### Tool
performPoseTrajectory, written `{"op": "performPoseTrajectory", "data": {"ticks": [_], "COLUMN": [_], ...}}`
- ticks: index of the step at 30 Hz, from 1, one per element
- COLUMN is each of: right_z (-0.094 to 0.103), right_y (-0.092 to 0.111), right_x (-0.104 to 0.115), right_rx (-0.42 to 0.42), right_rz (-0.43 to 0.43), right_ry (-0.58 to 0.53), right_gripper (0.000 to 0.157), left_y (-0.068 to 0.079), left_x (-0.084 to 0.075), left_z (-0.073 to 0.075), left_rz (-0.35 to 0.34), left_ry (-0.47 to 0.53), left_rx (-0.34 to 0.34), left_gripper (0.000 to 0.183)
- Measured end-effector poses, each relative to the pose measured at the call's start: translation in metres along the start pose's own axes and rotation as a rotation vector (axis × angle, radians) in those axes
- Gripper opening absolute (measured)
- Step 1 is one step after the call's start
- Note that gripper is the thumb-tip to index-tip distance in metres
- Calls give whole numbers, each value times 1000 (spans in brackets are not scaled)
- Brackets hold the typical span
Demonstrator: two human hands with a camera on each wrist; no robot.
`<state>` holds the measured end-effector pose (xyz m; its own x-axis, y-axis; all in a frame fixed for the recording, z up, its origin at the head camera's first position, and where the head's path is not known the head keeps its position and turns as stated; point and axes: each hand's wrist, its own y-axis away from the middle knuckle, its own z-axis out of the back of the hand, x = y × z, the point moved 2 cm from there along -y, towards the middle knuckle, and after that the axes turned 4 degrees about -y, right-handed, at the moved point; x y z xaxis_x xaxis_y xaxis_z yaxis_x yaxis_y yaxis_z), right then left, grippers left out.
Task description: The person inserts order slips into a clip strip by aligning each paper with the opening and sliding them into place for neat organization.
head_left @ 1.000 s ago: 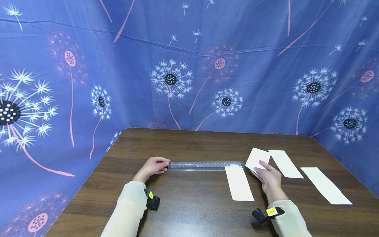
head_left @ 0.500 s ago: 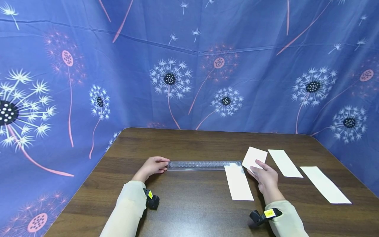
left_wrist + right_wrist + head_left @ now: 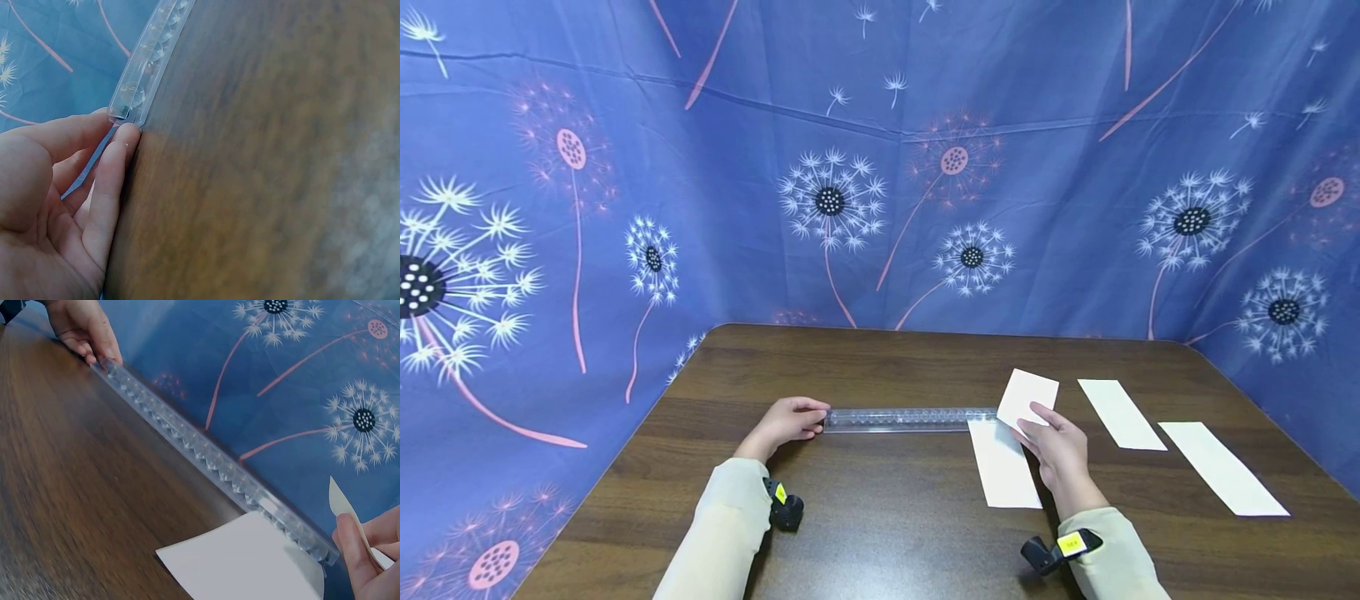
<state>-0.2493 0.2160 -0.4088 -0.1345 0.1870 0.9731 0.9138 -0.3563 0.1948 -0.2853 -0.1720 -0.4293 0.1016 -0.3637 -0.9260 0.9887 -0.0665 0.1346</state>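
Observation:
A long, narrow clear plastic case [image 3: 902, 420] lies crosswise on the table. A row of clear rounded shapes shows inside it in the left wrist view. My left hand [image 3: 786, 425] grips its left end between thumb and fingers. A white paper strip [image 3: 1006, 471] lies with its far end at the case's right part; over or under it, I cannot tell. Above that spot, my right hand [image 3: 1062, 450] pinches a white piece of paper [image 3: 1028, 393] between thumb and fingers. In the right wrist view this held paper [image 3: 344, 503] looks bent and stands on edge.
To the right, two more white paper strips [image 3: 1122, 414] lie slantwise on the brown wooden table [image 3: 880, 517]. A blue cloth [image 3: 880, 208] with dandelion prints hangs behind the table and along its sides. Each wrist wears a small black camera [image 3: 786, 508].
My right hand has moved left with its paper, from beyond the case's right end to over that end. My left hand stays on the other end.

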Motion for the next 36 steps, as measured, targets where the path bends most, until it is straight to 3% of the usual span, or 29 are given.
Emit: {"op": "performPoseTrajectory", "data": {"ticks": [36], "right_z": [-23], "right_y": [18], "right_x": [10], "right_rx": [92], "right_rz": [-6], "right_ry": [-38], "right_gripper": [55], "left_y": [1], "left_x": [0], "left_z": [0], "left_rz": [7], "left_ry": [-5], "left_rx": [1], "left_gripper": [21]}}
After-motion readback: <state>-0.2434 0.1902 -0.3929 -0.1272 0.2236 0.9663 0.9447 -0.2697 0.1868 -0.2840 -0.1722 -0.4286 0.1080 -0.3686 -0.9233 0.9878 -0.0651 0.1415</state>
